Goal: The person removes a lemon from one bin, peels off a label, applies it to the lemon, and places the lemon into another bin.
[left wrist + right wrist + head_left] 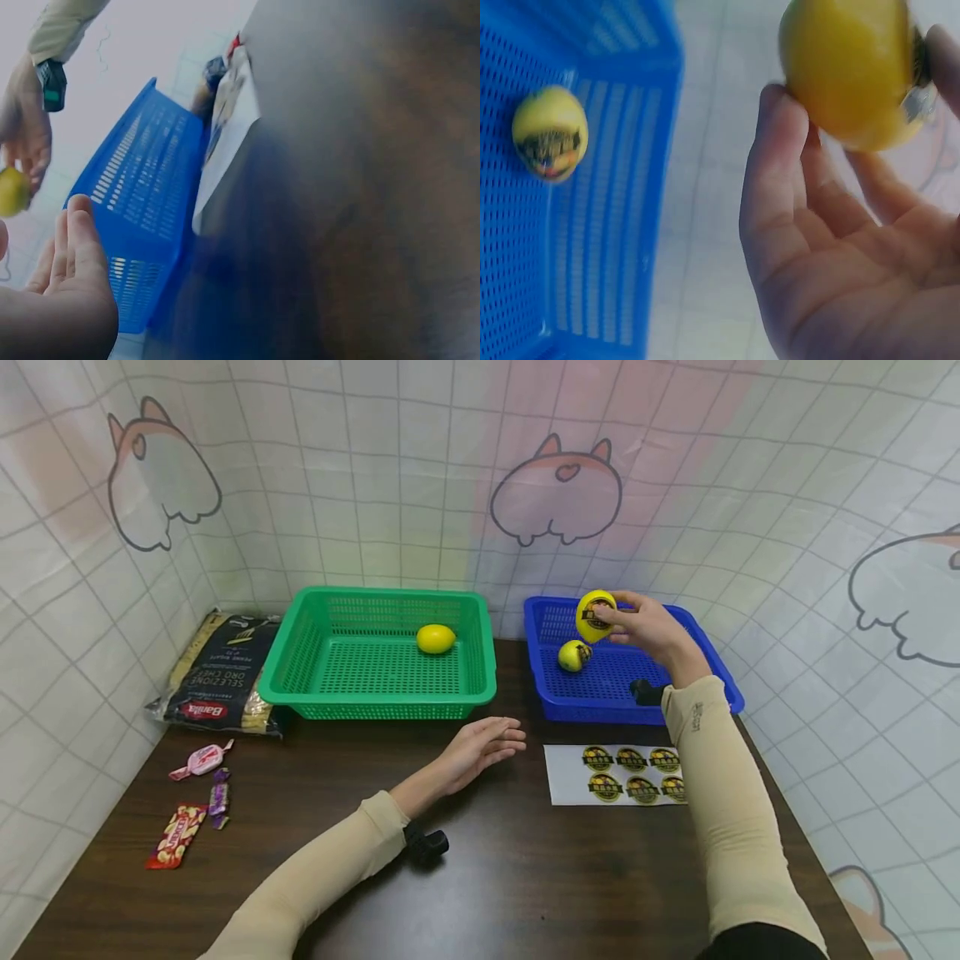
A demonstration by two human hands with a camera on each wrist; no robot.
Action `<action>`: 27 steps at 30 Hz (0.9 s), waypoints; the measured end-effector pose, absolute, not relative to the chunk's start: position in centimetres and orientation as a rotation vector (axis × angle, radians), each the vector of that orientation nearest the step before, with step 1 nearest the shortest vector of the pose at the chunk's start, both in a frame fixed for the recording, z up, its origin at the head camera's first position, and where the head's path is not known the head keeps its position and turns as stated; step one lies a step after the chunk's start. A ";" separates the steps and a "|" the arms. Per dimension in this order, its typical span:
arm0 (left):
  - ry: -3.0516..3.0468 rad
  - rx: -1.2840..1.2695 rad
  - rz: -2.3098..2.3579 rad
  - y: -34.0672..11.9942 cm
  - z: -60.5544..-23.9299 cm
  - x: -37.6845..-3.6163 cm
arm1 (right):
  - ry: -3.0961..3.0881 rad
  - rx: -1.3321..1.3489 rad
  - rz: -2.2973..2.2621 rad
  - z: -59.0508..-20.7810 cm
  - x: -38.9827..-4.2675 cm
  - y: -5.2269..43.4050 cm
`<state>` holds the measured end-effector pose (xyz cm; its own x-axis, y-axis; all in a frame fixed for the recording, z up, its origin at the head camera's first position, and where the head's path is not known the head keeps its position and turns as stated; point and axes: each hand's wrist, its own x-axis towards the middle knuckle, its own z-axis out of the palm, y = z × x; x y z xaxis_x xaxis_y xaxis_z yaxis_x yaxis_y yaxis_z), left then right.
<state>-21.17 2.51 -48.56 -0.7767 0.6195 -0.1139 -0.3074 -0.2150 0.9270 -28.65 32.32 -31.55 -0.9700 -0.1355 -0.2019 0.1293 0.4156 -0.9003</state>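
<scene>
Lemon [596, 615] in right hand [647, 628]

A yellow lemon [596, 615] bearing a round dark sticker sits pinched in the right hand's [651, 631] fingertips — raised above the blue basket [551, 697].

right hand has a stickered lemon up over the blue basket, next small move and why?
Probably lower it and let go inside the blue basket. The right hand holds the stickered lemon above that basket, where another stickered lemon already lies; the bare one sits in the green basket. The left hand is idle, open.
</scene>
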 end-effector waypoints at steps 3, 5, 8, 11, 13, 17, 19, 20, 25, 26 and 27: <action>1.446 0.373 2.040 3.0 -48.2 -21.9 | 2.416 0.083 -1.605 -31.9 -30.3 33.3; 1.430 0.361 2.049 3.5 -47.9 -22.4 | 2.423 0.138 -1.634 -32.5 -31.2 33.7; 1.407 0.332 2.061 4.6 -47.5 -23.0 | 2.440 0.202 -1.695 -33.6 -32.3 34.0; 1.409 0.302 2.068 5.7 -47.2 -23.5 | 2.458 0.291 -1.753 -35.0 -33.5 34.2; 1.403 0.277 2.071 6.5 -47.1 -23.9 | 2.473 0.363 -1.759 -36.1 -34.1 34.4; 1.437 0.246 2.067 7.5 -47.0 -24.6 | 2.443 0.521 -1.755 -38.1 -35.0 34.6; 1.460 0.235 2.052 7.9 -46.9 -24.9 | 2.394 0.570 -1.751 -38.8 -35.2 34.6; 1.472 0.232 2.043 8.1 -46.9 -25.1 | 2.378 0.597 -1.732 -39.1 -35.2 34.6; 1.514 0.215 2.016 9.0 -46.7 -25.9 | 2.351 0.685 -1.598 -40.2 -35.5 34.8; 1.526 0.210 2.017 9.1 -46.7 -26.1 | 2.360 0.702 -1.561 -40.4 -35.5 34.8; 1.539 0.204 2.020 9.1 -46.7 -26.2 | 2.360 0.715 -1.531 -40.6 -35.6 34.8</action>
<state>-26.22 9.11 -46.71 -0.8171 0.5321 -0.2217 -0.3551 -0.1616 0.9208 -35.58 34.83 -40.60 -0.8518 0.2698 -0.4491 0.5201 0.3319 -0.7870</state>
